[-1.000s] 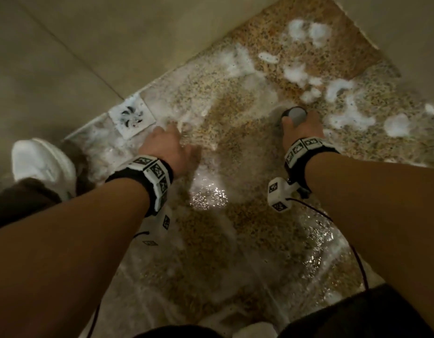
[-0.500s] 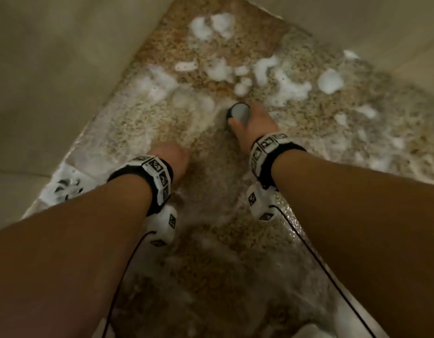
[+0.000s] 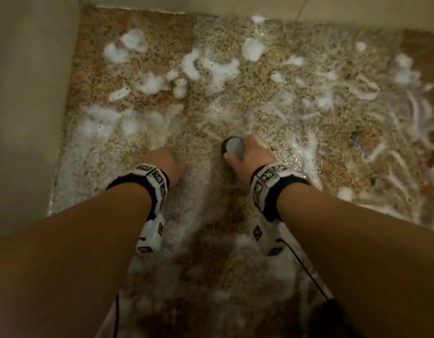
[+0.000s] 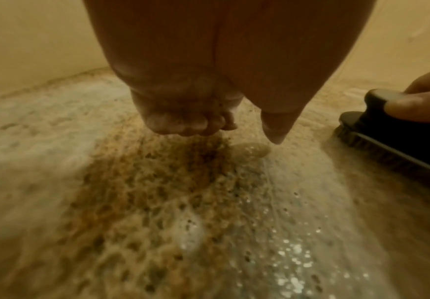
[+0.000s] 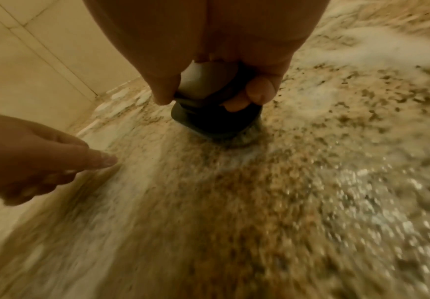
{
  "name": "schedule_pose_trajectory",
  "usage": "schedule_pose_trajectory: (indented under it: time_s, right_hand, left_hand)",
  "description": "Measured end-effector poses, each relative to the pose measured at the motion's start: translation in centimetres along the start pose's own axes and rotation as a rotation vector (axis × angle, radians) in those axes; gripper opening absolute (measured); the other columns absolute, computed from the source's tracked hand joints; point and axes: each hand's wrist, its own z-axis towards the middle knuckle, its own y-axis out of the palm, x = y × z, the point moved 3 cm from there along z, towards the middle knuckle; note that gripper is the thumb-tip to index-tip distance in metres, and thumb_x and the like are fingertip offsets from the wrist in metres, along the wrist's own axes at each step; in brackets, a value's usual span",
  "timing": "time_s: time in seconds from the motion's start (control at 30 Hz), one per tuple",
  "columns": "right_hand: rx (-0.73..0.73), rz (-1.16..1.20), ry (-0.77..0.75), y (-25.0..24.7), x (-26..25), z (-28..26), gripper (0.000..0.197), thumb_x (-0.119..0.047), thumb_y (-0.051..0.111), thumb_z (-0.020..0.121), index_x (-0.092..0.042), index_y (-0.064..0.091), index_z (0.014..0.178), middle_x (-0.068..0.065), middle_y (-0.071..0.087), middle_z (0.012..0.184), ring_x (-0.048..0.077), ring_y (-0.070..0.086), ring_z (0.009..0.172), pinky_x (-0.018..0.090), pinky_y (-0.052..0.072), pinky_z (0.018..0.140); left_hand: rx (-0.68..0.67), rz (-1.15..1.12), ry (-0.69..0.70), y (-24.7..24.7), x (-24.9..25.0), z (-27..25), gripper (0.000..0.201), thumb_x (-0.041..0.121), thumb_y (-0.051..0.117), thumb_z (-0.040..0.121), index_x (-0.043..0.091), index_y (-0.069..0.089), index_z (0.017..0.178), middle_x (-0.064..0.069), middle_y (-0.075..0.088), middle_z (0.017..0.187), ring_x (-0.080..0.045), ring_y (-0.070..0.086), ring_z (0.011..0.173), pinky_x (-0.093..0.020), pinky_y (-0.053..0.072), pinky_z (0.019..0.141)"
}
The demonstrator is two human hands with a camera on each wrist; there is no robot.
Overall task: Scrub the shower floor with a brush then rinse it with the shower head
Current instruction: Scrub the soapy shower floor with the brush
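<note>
Now the scrubbing has shifted along the shower floor point(image 3: 143, 52): over the last second the floor drain that showed at the left edge of the head view has slid out of sight, and a wider stretch of speckled stone, streaked and clumped with white foam point(image 3: 211, 67), has come into view ahead and to the right. The right hand point(image 3: 247, 157) keeps its fingers and thumb curled round the grey knob of the brush point(image 5: 216, 119), whose dark base and bristles sit flat on the wet floor, just below the foamy patches. The left hand point(image 3: 166, 164) has drawn in from a flatter reach; its fingers are curled under with the thumb pointing down, right at the floor to the left of the brush, holding nothing. Whether it actually bears on the stone I cannot tell.

The motion blur in both wrist views suggests a stroke in progress. Judging from the floor, the strip under the arms looks thinly lathered and worked, while the thick clumps of foam further off look untouched, so scrubbing seems well short of done. No shower head is in view, and rinsing has likely not begun.
</note>
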Motion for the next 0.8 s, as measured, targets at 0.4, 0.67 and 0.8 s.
schedule_pose_trajectory:
  time_s: [0.4,0.67,0.8]
  right_hand:
    - [-0.015,-0.027,-0.019,3.1,2.7,-3.4,0.048,-0.052,0.053,0.099,-0.019,0.041,0.132,0.003,0.059,0.103,0.023,0.058,0.081,0.034,0.047,0.063]
    - [0.211,0.279,0.243,-0.5,4.6,-2.1,0.05,-0.046,0.053,0.101,-0.013,0.037,0.136,0.006,0.062,0.098,0.027,0.056,0.075,0.032,0.041,0.06]
    - [-0.075,0.122,0.008,5.1,0.3,-4.7,0.046,-0.046,0.057,0.097,-0.019,0.042,0.132,0.006,0.062,0.109,0.03,0.062,0.095,0.031,0.046,0.066]
  left_hand:
    - [0.057,0.267,-0.017,0.3,0.1,-0.3,0.127,0.073,0.079,0.074,0.029,0.0,0.164,-0.024,0.006,0.167,-0.054,0.017,0.15,-0.062,0.034,0.118]
    - [0.076,0.325,-0.015,0.3,0.1,0.1,0.131,0.08,0.075,0.071,0.03,-0.002,0.164,-0.024,0.011,0.165,-0.053,0.026,0.146,-0.057,0.036,0.116]
    - [0.085,0.272,-0.013,0.4,-0.1,-0.2,0.128,0.073,0.08,0.072,0.032,0.001,0.164,-0.023,0.006,0.167,-0.054,0.019,0.149,-0.06,0.031,0.117]
